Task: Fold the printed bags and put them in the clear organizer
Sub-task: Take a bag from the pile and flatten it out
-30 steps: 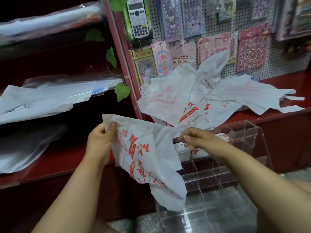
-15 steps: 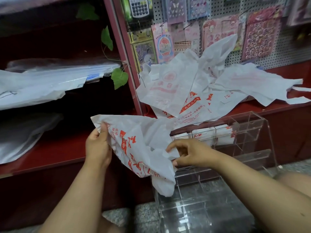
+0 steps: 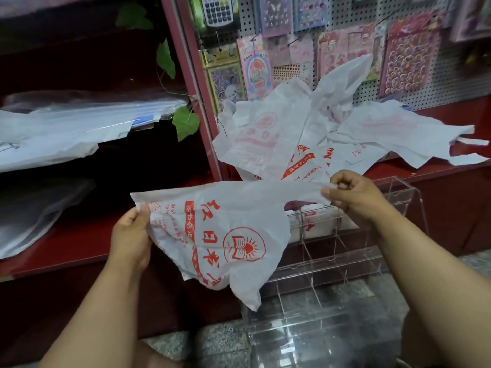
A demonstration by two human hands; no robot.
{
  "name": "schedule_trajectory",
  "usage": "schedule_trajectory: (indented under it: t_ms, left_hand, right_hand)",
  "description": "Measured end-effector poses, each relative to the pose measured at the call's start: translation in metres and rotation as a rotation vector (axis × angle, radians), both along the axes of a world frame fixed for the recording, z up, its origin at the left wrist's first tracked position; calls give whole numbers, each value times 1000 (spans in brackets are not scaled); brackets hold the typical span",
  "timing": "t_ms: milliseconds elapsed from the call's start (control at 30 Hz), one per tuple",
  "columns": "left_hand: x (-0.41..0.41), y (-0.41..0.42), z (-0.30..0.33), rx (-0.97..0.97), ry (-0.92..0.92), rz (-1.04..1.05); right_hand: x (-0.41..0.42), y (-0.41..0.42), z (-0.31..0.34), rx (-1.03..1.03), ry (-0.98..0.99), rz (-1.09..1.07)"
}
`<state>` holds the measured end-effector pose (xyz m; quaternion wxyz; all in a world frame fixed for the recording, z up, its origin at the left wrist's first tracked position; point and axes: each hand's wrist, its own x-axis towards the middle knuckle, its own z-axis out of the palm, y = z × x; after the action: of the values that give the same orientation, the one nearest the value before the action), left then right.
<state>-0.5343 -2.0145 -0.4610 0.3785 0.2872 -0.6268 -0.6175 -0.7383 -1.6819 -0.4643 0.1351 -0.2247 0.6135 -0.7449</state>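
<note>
Bag [image 3: 225, 235] hangs stretched between both hands; left hand [image 3: 130, 235] pinches its edge; right hand [image 3: 353, 195] grips its handle above organizer [image 3: 398, 192].

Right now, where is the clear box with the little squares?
The clear organizer sits low on the right of the head view, just below the red shelf holding the bag pile, partly behind the bag being held up.
</note>
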Motion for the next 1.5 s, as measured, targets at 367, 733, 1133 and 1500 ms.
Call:
schedule_trajectory:
  t_ms: [367,733,1133,1500]
  left_hand:
    - [-11,14,3,10,-101,53]
    - [-29,12,2,465,-154,83]
    - [27,54,0,605,-438,-233]
    - [30,43,2,416,-205,-1]
  right_hand:
    - [-10,-9,2,-461,-276,-308]
    - [43,-59,-33,328,216,291]
    - [51,-71,-19,279,310,129]
    - [32,-42,-9,159,133,141]
